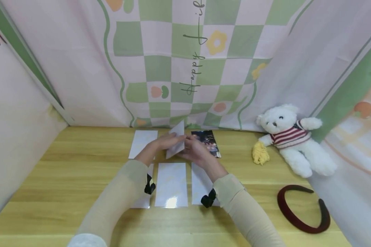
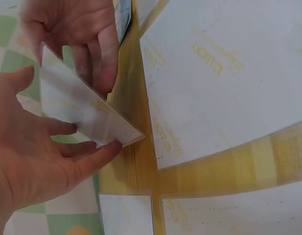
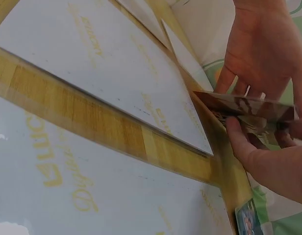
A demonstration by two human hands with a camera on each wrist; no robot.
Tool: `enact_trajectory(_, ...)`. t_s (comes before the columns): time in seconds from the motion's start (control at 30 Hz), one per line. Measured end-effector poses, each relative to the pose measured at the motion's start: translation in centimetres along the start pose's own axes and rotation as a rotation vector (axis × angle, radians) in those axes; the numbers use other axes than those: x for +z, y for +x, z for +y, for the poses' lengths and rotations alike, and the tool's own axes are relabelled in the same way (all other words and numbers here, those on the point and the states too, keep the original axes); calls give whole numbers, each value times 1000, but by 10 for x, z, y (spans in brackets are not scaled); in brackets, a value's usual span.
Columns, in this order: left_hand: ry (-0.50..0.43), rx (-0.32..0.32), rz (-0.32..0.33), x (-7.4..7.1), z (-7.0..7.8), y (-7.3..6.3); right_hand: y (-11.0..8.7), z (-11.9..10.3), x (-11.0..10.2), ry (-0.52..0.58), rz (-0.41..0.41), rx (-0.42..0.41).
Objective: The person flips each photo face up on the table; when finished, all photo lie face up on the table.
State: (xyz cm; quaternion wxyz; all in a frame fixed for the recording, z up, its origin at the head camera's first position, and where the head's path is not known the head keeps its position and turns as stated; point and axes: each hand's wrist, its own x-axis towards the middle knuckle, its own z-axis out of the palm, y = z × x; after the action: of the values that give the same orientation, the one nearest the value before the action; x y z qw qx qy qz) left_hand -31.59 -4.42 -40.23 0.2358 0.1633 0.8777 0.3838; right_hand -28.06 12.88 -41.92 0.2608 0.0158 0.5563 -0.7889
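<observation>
A photo card (image 1: pixel 176 140) stands tilted on edge above the table's back part, held between both hands. My left hand (image 1: pixel 166 141) holds it from the left, several fingertips on its white back in the left wrist view. On the other side my right hand (image 1: pixel 196 148) holds it, fingers against the dark printed face (image 3: pixel 254 108) in the right wrist view. Just right of the hands lies a picture-side-up photo (image 1: pixel 211 140), partly covered by the right hand. A white-backed card (image 1: pixel 142 141) lies left of them.
In the front row lie several white-backed cards, among them a middle card (image 1: pixel 171 185) and a right card (image 1: pixel 200 183) under my right forearm. A white teddy bear (image 1: pixel 292 137) in a striped shirt and a dark red headband (image 1: pixel 296 219) are at the right. A patterned curtain (image 1: pixel 188 68) hangs behind.
</observation>
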Motion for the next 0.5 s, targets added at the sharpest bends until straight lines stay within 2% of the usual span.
enact_trajectory(0.13,-139,81,-41,2,0,3,-3,2,0,-104,-76,14)
enact_trajectory(0.23,-261,100,-75,4,-1,5,-3,4,2,-131,-79,26)
enact_trajectory(0.33,-408,25,-80,4,0,5,0,6,4,-190,-24,27)
enact_trajectory(0.43,-586,-67,-77,2,-1,4,4,8,6,-352,24,3)
enact_trajectory(0.5,-695,-91,-86,-1,-4,2,6,9,7,-489,42,-24)
